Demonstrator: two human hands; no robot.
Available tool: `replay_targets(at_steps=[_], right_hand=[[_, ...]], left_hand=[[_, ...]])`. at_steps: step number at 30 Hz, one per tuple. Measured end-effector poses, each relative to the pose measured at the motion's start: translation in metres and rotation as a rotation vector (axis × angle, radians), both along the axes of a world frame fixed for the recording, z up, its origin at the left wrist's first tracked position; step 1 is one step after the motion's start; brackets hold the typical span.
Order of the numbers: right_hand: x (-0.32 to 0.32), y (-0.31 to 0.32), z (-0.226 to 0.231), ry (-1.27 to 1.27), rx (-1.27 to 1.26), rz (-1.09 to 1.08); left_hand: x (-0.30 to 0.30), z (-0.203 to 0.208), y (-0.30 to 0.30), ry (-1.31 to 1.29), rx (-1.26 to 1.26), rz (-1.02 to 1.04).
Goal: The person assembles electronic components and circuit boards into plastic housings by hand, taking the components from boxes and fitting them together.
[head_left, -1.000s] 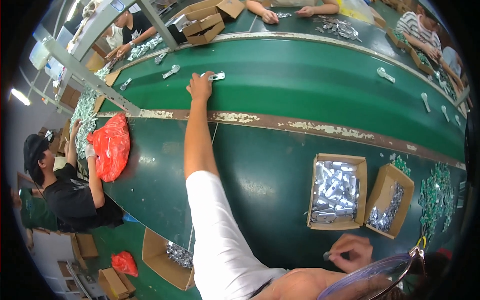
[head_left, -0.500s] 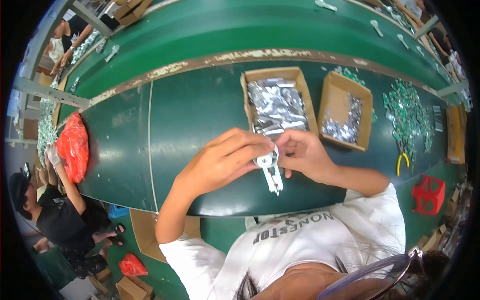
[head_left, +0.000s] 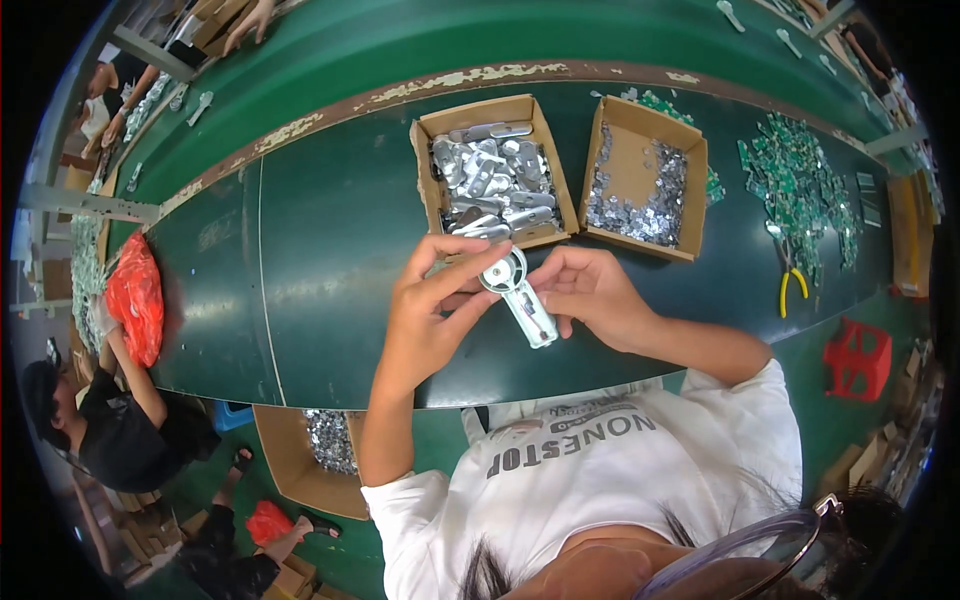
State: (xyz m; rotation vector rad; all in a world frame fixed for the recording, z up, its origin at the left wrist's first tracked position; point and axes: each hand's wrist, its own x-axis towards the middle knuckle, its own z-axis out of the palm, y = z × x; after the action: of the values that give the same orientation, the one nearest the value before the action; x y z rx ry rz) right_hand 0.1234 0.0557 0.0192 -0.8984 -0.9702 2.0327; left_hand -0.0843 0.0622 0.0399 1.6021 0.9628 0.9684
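Green worktop (head_left: 340,250) beneath my left hand (head_left: 425,305), right hand (head_left: 600,300) and pale casing (head_left: 518,298)
Left holds its round head; right is narrowed at its edge, grip unclear; seemingly a close-handling step, the next move calling for steady support

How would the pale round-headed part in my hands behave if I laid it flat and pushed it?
The pale round-headed part looks stiff: its handle sticks out straight without sagging. It's probably light, since the left hand seems to hold it by fingertips. Pushed flat, it would likely swivel rather than roll, because the long handle juts from the round head.
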Motion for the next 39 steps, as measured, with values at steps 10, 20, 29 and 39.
replay_targets(at_steps=[10,20,29,39], right_hand=[[-0.002,0.001,-0.001,-0.003,-0.011,-0.033],[0.002,0.006,-0.004,-0.080,0.138,-0.084],[0.005,0.004,-0.012,-0.056,0.074,-0.076],[0.004,0.002,-0.012,-0.098,0.063,-0.113]], left_hand=[[0.027,-0.009,-0.017,-0.300,-0.230,0.130],[0.050,-0.024,-0.028,-0.517,-0.424,0.442],[0.060,-0.032,-0.029,-0.595,-0.467,0.453],[0.067,-0.035,-0.031,-0.557,-0.347,0.564]])
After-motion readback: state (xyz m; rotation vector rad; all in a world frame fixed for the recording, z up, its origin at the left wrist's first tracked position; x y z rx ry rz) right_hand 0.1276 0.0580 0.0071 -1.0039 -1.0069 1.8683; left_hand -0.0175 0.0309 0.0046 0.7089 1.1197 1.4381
